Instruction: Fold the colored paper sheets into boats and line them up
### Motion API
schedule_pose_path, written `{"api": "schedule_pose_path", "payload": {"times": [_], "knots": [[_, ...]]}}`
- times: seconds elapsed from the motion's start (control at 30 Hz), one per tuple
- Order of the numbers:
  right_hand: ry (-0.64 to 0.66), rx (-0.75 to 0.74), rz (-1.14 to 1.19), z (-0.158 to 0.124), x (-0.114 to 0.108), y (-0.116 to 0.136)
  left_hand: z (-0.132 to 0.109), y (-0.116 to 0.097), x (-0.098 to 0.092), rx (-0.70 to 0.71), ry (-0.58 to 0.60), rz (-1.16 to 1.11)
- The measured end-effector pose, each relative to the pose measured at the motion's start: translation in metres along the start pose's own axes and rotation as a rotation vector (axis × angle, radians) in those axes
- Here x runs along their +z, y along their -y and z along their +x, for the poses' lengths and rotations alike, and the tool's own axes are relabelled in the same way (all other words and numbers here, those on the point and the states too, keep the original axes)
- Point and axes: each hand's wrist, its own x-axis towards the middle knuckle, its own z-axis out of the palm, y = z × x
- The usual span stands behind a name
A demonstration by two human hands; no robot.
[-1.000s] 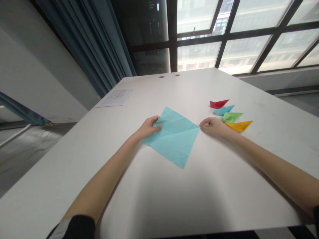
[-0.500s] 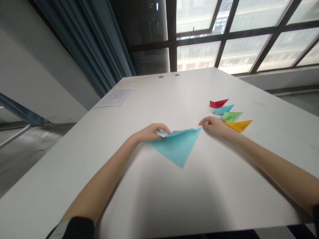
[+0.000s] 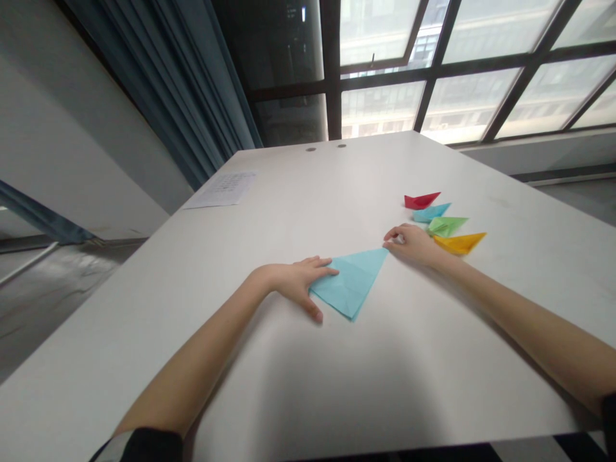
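A light blue sheet of origami paper (image 3: 353, 282) lies on the white table (image 3: 308, 385), folded over into a triangle with its point toward me. My left hand (image 3: 299, 280) rests on its left part, fingers spread, thumb off the paper on the tabletop. That corner is hidden under the palm. At the right corner my right hand (image 3: 410, 244) is closed, thumb and fingertips pinching the paper's tip. Just behind this hand sits a row of folded paper boats: yellow (image 3: 459, 244), green (image 3: 446, 226), blue (image 3: 432, 212) and red (image 3: 421, 201).
A printed sheet (image 3: 221, 190) lies near the table's left edge. Two round inserts (image 3: 311, 149) show at the far end. Beyond stand a blue curtain (image 3: 192, 83) and dark-framed windows (image 3: 385, 106).
The paper's raised far edge has come down flat onto the lower layer. My left hand has gone from gripping that edge to lying spread on top, nearer me. My right hand stays at the corner.
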Motion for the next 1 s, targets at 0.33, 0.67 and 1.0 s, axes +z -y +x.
{"api": "schedule_pose_path", "payload": {"times": [0.33, 0.67, 1.0], "knots": [[0.035, -0.067, -0.05, 0.001, -0.001, -0.01, -0.001, -0.004, -0.002, -0.033, 0.072, 0.014], [-0.084, -0.395, -0.07, -0.012, -0.007, 0.032, 0.008, -0.011, 0.001, -0.031, -0.042, 0.057], [0.208, -0.451, -0.155, -0.033, 0.023, 0.056, 0.035, -0.021, 0.032, -0.237, -0.354, 0.135]]}}
